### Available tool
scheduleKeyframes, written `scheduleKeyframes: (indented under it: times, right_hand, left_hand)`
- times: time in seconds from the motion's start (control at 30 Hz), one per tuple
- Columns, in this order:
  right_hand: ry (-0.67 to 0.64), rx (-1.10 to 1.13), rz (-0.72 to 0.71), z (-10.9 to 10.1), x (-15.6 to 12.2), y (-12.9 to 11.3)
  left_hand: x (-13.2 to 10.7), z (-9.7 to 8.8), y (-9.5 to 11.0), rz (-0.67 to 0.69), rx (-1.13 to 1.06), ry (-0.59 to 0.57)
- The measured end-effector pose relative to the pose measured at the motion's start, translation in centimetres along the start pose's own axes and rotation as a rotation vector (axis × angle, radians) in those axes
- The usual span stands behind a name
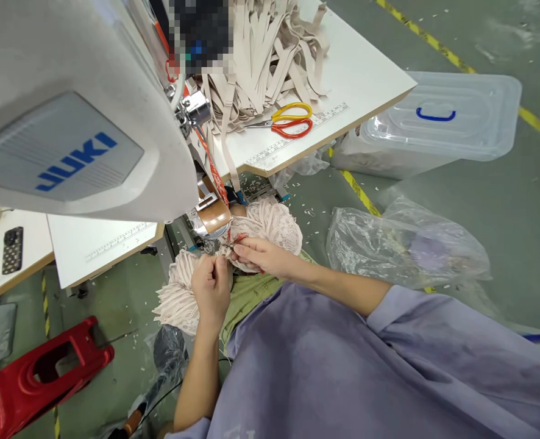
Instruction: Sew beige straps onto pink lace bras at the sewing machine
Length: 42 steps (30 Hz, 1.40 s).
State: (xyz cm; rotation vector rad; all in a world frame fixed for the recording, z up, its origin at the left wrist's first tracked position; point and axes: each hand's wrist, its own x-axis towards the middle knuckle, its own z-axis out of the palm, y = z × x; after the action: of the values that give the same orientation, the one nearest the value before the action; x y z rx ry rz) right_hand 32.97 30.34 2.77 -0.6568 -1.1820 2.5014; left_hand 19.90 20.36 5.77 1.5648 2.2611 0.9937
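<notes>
Pale pink pleated lace (277,225) lies bunched in two bundles over my lap, below the sewing machine head. My left hand (211,286) is closed at the inner edge of the left lace bundle (178,299), its fingertips pinching the lace. Close beside it, my right hand (263,256) is closed round what look like small red-handled scissors (240,236). Their dark tip points towards my left fingertips. Fingers hide most of this tool and the spot where the lace is pinched.
A JUKI sewing machine (82,146) fills the upper left. Beige straps (261,55) and yellow-and-red scissors (292,120) lie on the white table (361,73). Right of it stand a lidded plastic bin (457,116) and a plastic bag (402,244). A red stool (46,378) is lower left.
</notes>
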Motion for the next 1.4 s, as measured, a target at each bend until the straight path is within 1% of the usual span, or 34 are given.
scheduleKeyframes:
  times: [0.17, 0.23, 0.27, 0.3, 0.33, 0.37, 0.4, 0.43, 0.47, 0.53, 0.57, 0.6, 0.63, 0.67, 0.7, 0.73, 0.8, 0.87, 0.9, 0.93, 0.97, 1.0, 1.07, 1.1, 1.17, 1.23, 1.27, 1.33, 1.37, 1.4]
  right_hand:
    - [0.012, -0.039, -0.009, -0.3, -1.2, -0.2]
    - [0.029, -0.096, -0.006, -1.5, -1.8, -0.5]
    - [0.028, -0.193, 0.008, -2.6, -2.3, -0.7]
    - [0.023, -0.347, 0.044, -4.2, -3.0, -1.0]
    - [0.035, -0.542, 0.108, -6.1, -3.9, -1.4]
    - [0.074, -0.777, 0.195, -8.3, -5.1, -1.9]
    - [0.177, -1.002, 0.345, -10.6, -6.4, -2.4]
    - [0.379, -1.192, 0.515, -13.0, -7.9, -2.9]
    - [0.53, -1.273, 0.604, -15.3, -9.4, -3.5]
    - [0.737, -1.36, 0.69, -18.8, -12.3, -4.7]
    - [0.868, -1.4, 0.673, -20.0, -13.5, -5.2]
    - [1.009, -1.436, 0.616, -20.7, -14.4, -5.6]
    - [1.148, -1.466, 0.53, -21.1, -15.1, -6.0]
    - [1.256, -1.481, 0.441, -21.0, -15.5, -6.3]
    - [1.307, -1.479, 0.367, -20.7, -15.5, -6.4]
    - [1.296, -1.46, 0.313, -20.2, -15.3, -6.5]
    - [1.19, -1.357, 0.222, -18.4, -14.2, -6.2]
    - [1.08, -1.135, 0.084, -15.7, -12.4, -5.3]
    - [0.998, -0.988, 0.018, -14.0, -11.4, -4.8]
    - [0.886, -0.834, -0.026, -12.2, -10.2, -4.3]
    - [0.729, -0.692, -0.043, -10.2, -9.0, -3.8]
    - [0.561, -0.592, -0.056, -8.2, -7.8, -3.4]
    - [0.317, -0.478, -0.12, -4.3, -5.6, -3.2]
    - [0.253, -0.448, -0.183, -2.6, -4.6, -3.2]
    - [0.216, -0.394, -0.311, 0.1, -3.1, -3.8]
    - [0.211, -0.39, -0.412, 1.6, -2.4, -4.5]
    - [0.21, -0.417, -0.456, 2.0, -2.1, -4.9]
    - [0.238, -0.513, -0.526, 2.3, -1.6, -5.9]
    - [0.275, -0.569, -0.549, 2.3, -1.2, -6.5]
    - [0.322, -0.613, -0.566, 2.3, -0.7, -7.1]
  left_hand:
    - [-0.8, -0.4, -0.3, -0.034, 0.107, -0.058]
    - [-1.1, -1.1, -1.2, -0.064, 0.204, -0.075]
    - [-1.1, -1.6, -2.1, -0.085, 0.264, -0.087]
    - [-1.2, -2.2, -3.2, -0.111, 0.331, -0.106]
    - [-1.2, -2.8, -4.5, -0.142, 0.401, -0.132]
    - [-1.3, -3.5, -6.1, -0.177, 0.473, -0.167]
    - [-1.4, -4.2, -7.7, -0.218, 0.547, -0.206]
    - [-1.4, -4.9, -9.5, -0.268, 0.617, -0.243]
    - [-1.5, -5.5, -11.1, -0.326, 0.683, -0.28]
    - [-1.5, -6.6, -14.1, -0.437, 0.783, -0.363]
    - [-1.3, -7.1, -15.3, -0.487, 0.822, -0.399]
    - [-1.1, -7.6, -16.2, -0.533, 0.854, -0.429]
    - [-0.6, -8.2, -16.8, -0.572, 0.88, -0.45]
    - [-0.1, -8.7, -17.1, -0.601, 0.897, -0.468]
    - [0.4, -9.2, -17.1, -0.617, 0.898, -0.491]
    - [0.9, -9.7, -16.7, -0.615, 0.876, -0.525]
    - [1.5, -10.1, -15.0, -0.557, 0.776, -0.623]
    - [1.4, -9.7, -11.9, -0.454, 0.603, -0.724]
    - [1.1, -9.1, -10.0, -0.39, 0.507, -0.764]
    - [0.6, -8.2, -7.9, -0.342, 0.356, -0.777]
    - [0.0, -7.2, -5.8, -0.297, 0.218, -0.783]
    - [-0.5, -6.1, -3.8, -0.22, 0.112, -0.811]
    - [-1.7, -3.9, -0.3, -0.104, 0.042, -0.891]
    - [-2.1, -2.9, 1.2, -0.029, 0.0, -0.929]
    - [-2.9, -1.4, 3.4, 0.066, -0.054, -0.973]
    - [-3.7, -0.2, 4.9, 0.143, -0.11, -1.013]
    - [-4.2, 0.4, 5.4, 0.19, -0.153, -1.058]
    - [-5.2, 1.7, 6.3, 0.307, -0.25, -1.211]
    - [-5.7, 2.2, 6.5, 0.359, -0.268, -1.289]
    - [-6.1, 2.5, 6.7, 0.387, -0.234, -1.317]
